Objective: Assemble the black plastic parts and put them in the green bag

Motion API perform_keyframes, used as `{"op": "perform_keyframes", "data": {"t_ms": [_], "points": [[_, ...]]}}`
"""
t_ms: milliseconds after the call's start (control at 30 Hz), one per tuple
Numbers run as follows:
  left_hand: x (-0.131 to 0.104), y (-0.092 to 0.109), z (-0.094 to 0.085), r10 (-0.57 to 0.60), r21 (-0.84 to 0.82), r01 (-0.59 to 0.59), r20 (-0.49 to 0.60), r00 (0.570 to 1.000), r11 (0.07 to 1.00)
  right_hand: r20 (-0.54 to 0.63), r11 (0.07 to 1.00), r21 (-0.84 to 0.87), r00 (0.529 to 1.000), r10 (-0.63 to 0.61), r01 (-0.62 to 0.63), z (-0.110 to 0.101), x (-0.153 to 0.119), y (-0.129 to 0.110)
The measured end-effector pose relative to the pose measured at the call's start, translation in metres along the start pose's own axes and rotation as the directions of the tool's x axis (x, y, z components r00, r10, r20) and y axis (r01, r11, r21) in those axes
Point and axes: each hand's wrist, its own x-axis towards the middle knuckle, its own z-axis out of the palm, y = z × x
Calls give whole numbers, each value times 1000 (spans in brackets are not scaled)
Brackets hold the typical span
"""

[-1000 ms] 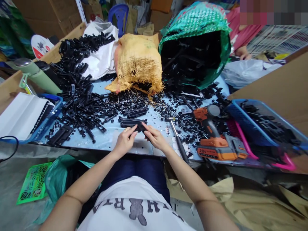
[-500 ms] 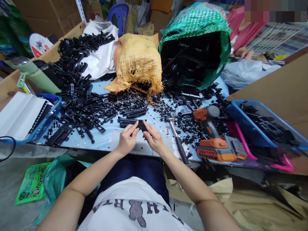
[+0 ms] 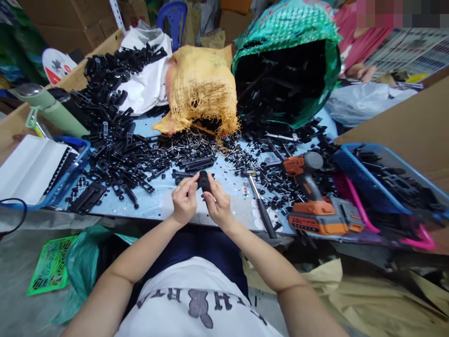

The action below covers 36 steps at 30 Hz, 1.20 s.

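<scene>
Between my two hands, above the front of the blue table [image 3: 150,203], is a small black plastic part [image 3: 204,181] with a rounded top end. My left hand [image 3: 184,199] pinches its left side between thumb and fingers. From the right, my right hand [image 3: 218,200] grips the same part. Just behind my fingers lie long black plastic pieces [image 3: 196,163]. To the right of my right hand rests a hammer [image 3: 259,203] with a black handle. A cordless orange-and-black drill [image 3: 310,192] stands on its battery further right.
Piles of black plastic parts [image 3: 108,140] cover the left side. A yellow woven sack [image 3: 203,89] and an open green sack [image 3: 280,37] stand at the back. Blue baskets [image 3: 375,182] sit at the right and left. Beyond the green sack is another person's hand [image 3: 363,72].
The black part has been turned more upright between my fingers, so its rounded end now shows. Both hands stay close together at nearly the same place.
</scene>
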Motion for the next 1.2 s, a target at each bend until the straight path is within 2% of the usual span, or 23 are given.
{"op": "perform_keyframes", "data": {"t_ms": [67, 100, 133, 167, 200, 233, 300, 333, 400, 467, 500, 533, 567, 633, 667, 700, 767, 833, 900, 967, 1100, 1200], "points": [[5, -3, -2, -47, -64, 54, 103, 994, 996, 65, 1000, 28, 998, 2, -4, -4, 2, 7], [9, -5, -4, -89, -126, 114, 189, 978, 985, 95, 999, 36, 995, -8, 4, -8, 4, 11], [13, -6, -6, -143, -199, 208, 299, 943, 958, 113, 999, 37, 993, -22, 18, -14, 5, 14], [17, -7, -9, -196, -272, 331, 424, 884, 904, 115, 999, 33, 993, -35, 31, -20, 7, 17], [20, -7, -13, -233, -329, 468, 556, 798, 820, 102, 999, 22, 994, -44, 42, -26, 8, 19], [22, -7, -17, -246, -357, 602, 678, 693, 714, 88, 999, 10, 995, -52, 51, -33, 9, 21], [21, -4, -24, -221, -342, 797, 839, 498, 497, 82, 999, -12, 995, -50, 51, -42, 8, 22], [19, -3, -27, -210, -317, 851, 878, 430, 418, 94, 999, -19, 995, -44, 46, -45, 8, 22], [14, -1, -32, -221, -262, 901, 910, 350, 347, 136, 997, -28, 989, -62, 66, -50, 6, 23], [8, -2, -35, -238, -190, 905, 926, 294, 380, 171, 992, -34, 979, -115, 122, -53, 5, 25], [6, -3, -35, -243, -164, 886, 925, 291, 434, 194, 988, -41, 971, -140, 150, -55, 5, 25], [5, -3, -35, -250, -161, 841, 911, 327, 516, 220, 984, -54, 964, -151, 167, -57, 6, 25], [4, -3, -35, -255, -173, 764, 877, 407, 622, 246, 983, -70, 958, -147, 169, -58, 6, 24], [2, -1, -31, -220, -186, 501, 734, 643, 845, 275, 984, -100, 955, -112, 144, -59, 7, 19], [0, 1, -27, -171, -166, 350, 637, 751, 922, 273, 987, -108, 958, -88, 122, -57, 7, 15], [-3, 4, -23, -115, -133, 222, 547, 829, 966, 260, 990, -107, 963, -66, 96, -54, 7, 10], [-11, 11, -11, -48, -94, 93, 396, 917, 991, 204, 995, -90, 979, -16, 35, -44, 3, -2], [-19, 17, 0, -48, -112, 78, 243, 969, 991, 92, 997, -70, 995, 36, -30, -30, -2, -13], [-25, 21, 9, -61, -141, 78, 119, 991, 987, -42, 997, -57, 998, 46, -48, -16, -7, -20], [-26, 21, 12, -21, -148, 34, 85, 996, 988, -130, 998, -62, 991, 9, -17, -7, -11, -22], [-18, 17, 6, 135, -115, -117, 165, 977, 986, -74, 996, -73, 996, -46, 40, -4, -10, -20], [-17, 17, 2, 148, -71, -143, 70, 987, 987, -47, 993, -97, 996, -72, 67, -7, -8, -21]]}}
